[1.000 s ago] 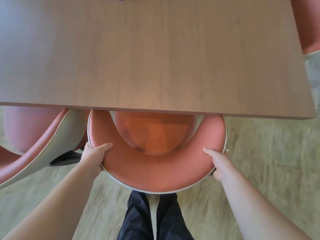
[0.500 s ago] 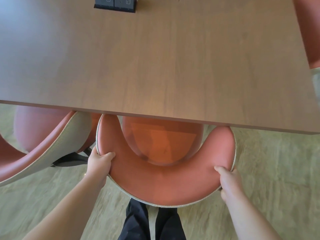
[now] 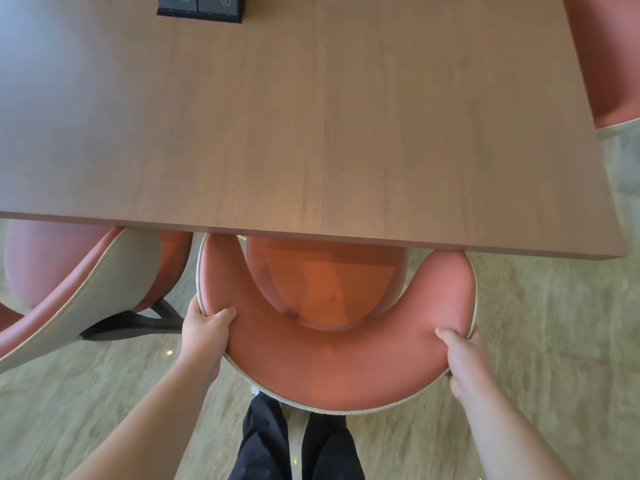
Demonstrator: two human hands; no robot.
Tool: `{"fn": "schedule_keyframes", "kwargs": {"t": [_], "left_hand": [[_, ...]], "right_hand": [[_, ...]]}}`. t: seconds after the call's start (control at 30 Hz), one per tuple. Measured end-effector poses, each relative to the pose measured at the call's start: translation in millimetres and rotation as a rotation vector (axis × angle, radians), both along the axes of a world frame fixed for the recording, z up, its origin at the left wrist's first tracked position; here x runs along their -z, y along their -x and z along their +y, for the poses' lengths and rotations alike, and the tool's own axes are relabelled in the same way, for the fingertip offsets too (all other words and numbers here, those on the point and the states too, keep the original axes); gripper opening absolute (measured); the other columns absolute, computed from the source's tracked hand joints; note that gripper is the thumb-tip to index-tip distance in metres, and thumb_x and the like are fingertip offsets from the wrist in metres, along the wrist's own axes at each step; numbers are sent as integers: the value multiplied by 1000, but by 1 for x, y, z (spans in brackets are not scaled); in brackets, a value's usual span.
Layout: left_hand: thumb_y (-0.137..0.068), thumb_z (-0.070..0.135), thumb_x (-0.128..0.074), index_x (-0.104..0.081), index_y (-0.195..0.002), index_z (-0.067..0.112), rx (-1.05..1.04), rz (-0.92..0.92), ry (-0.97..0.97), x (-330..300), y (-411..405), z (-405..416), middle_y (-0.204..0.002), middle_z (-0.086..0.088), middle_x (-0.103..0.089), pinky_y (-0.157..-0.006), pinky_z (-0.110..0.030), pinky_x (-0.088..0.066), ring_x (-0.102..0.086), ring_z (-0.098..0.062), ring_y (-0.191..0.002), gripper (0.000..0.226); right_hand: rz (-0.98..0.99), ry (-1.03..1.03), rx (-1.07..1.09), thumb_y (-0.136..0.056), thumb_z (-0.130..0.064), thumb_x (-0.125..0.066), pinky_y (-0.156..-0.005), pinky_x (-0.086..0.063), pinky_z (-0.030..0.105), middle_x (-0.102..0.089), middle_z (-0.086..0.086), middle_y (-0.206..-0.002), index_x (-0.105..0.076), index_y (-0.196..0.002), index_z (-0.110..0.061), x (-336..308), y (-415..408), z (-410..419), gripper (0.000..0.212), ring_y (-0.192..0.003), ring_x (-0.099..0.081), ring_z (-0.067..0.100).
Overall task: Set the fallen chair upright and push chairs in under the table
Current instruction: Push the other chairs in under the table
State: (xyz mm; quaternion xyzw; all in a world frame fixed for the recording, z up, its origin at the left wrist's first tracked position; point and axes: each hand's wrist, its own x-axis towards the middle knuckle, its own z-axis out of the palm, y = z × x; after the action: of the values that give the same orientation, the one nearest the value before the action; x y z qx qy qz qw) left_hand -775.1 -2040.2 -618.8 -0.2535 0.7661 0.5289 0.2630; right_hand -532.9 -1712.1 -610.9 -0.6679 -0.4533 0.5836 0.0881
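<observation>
Both hands, left hand (image 3: pixel 205 332) and right hand (image 3: pixel 464 355), are clamped on the curved backrest of the upright pink chair (image 3: pixel 332 368), whose seat is tucked partly under the bench (image 3: pixel 311 133).

Black power outlet box (image 3: pixel 201 8), beige floor (image 3: pixel 547 323)

This looks like an office meeting room. A broad, flat table of brown wood-grain laminate (image 3: pixel 311 116) fills the far half of the view, with a black recessed power-socket box (image 3: pixel 201 6) set into its far left. Matching salmon-pink upholstered tub chairs with curved backs and beige woven piping (image 3: pixel 332 362) are drawn up around it, on pale beige low-pile carpet (image 3: pixel 554 323).
</observation>
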Motion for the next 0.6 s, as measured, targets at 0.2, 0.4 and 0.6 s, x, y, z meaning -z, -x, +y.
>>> {"fn": "schedule_keyframes", "kwargs": {"t": [0.2,0.4,0.6], "left_hand": [[-90,10,-69,-56,-122,30,-3,-7,26,1,2,7,-110,-2,-71,-74,-44,-60,-70,-28,-98,40],[-91,13,-70,-54,-125,26,7,-15,46,-4,3,11,-112,-3,-70,-83,-51,-61,-69,-30,-101,40],[-90,22,-76,-52,-139,21,25,-50,46,-20,2,15,-118,-6,-69,-82,-50,-62,-70,-30,-103,55]], "right_hand": [[-6,3,-30,-86,-8,-68,-70,-55,37,-72,4,-101,-59,-99,-24,4,4,11,22,-85,-70,24],[-37,19,-45,-86,-16,-71,-71,-55,39,-72,3,-105,-57,-105,-26,5,6,13,26,-86,-70,25],[-58,72,-75,-86,-30,-75,-71,-55,41,-70,-3,-108,-53,-112,-29,-8,8,11,34,-94,-69,25]]}}
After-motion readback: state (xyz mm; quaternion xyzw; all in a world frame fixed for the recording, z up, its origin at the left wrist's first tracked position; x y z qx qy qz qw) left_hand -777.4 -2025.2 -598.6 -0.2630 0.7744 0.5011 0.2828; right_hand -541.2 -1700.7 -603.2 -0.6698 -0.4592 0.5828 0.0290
